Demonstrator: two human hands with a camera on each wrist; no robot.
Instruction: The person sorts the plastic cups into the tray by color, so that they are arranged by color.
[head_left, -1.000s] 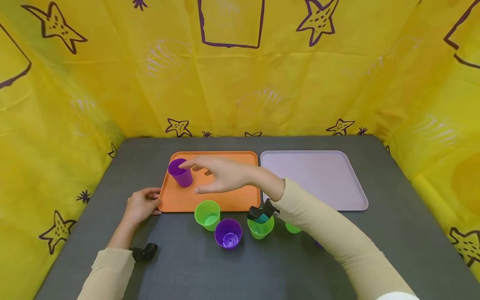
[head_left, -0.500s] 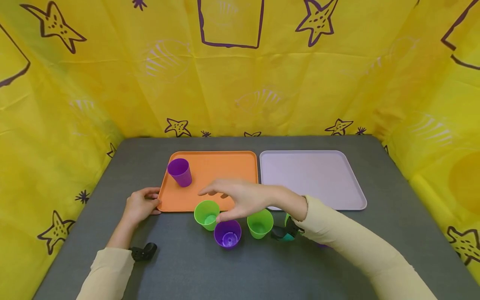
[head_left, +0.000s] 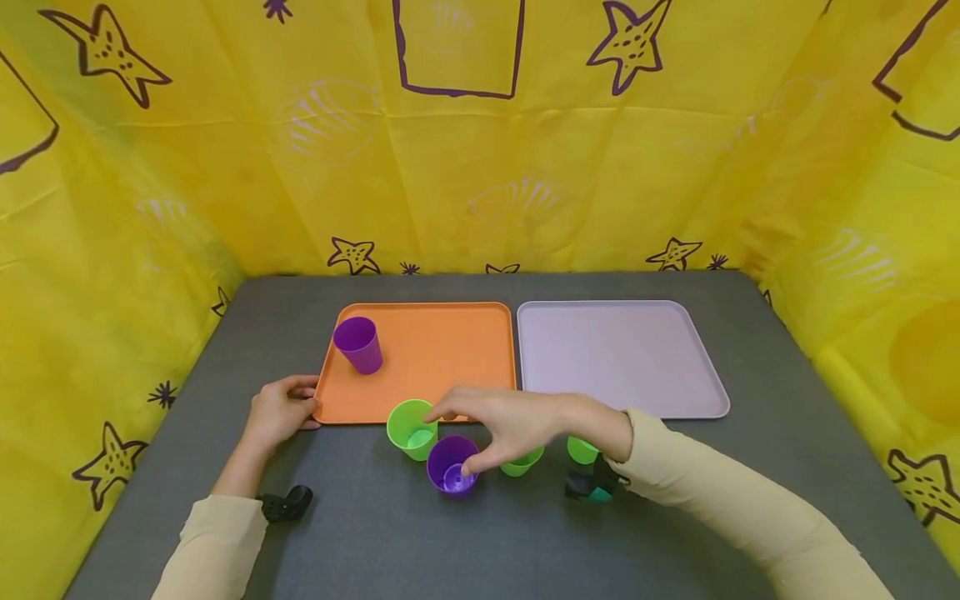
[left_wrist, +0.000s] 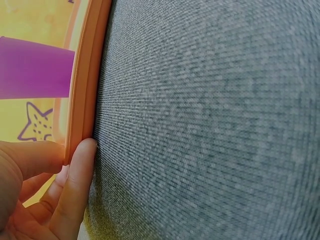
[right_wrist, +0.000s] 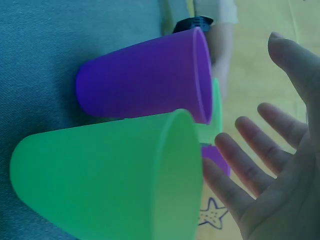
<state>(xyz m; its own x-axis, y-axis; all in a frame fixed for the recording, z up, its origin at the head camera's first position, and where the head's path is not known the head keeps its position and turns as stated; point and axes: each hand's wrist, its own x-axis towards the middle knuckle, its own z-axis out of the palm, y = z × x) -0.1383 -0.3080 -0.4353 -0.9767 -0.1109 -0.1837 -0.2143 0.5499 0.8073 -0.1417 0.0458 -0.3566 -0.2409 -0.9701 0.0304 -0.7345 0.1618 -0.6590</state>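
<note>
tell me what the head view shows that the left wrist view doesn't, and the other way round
Only the head view shows the lilac tray, the green cups, the nearer purple cup and the right hand spread above it.

Only the left wrist view gives a close-up of the outer wall of the orange tray and the clear weave of the grey tabletop.

Both show the left hand holding that tray's edge, the farther purple cup and the yellow cloth.
</note>
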